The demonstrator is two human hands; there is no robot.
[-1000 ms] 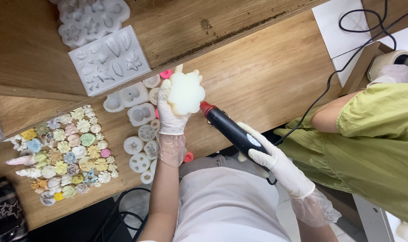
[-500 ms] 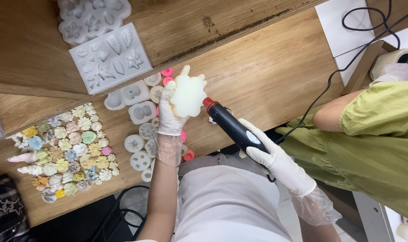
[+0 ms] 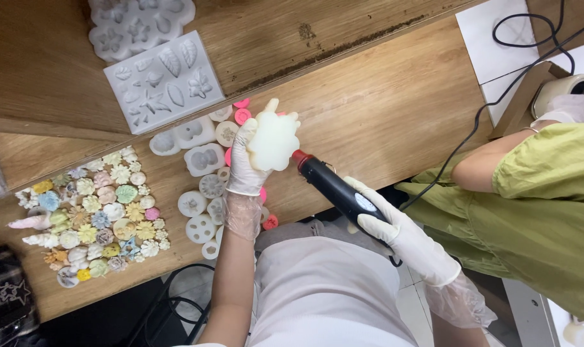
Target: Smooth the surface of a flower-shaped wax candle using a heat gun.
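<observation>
My left hand [image 3: 244,164], in a white glove, holds a pale cream moulded piece [image 3: 274,140] with lobed edges up over the wooden table [image 3: 382,109]. My right hand [image 3: 404,234], also gloved, grips a black heat tool [image 3: 335,186] with a red nozzle. The nozzle tip sits right at the lower right edge of the cream piece. A black cord runs from the tool toward the upper right.
Several small white silicone moulds [image 3: 202,186] and pink pieces lie under my left hand. Two larger moulds [image 3: 163,80] lie on the upper shelf. A patch of small coloured cast shapes [image 3: 93,215] lies at left. A person in green [image 3: 536,199] sits at right.
Both hands, the cream piece and the heat tool have shifted slightly to the right and up. The nozzle stays at the piece's edge.
</observation>
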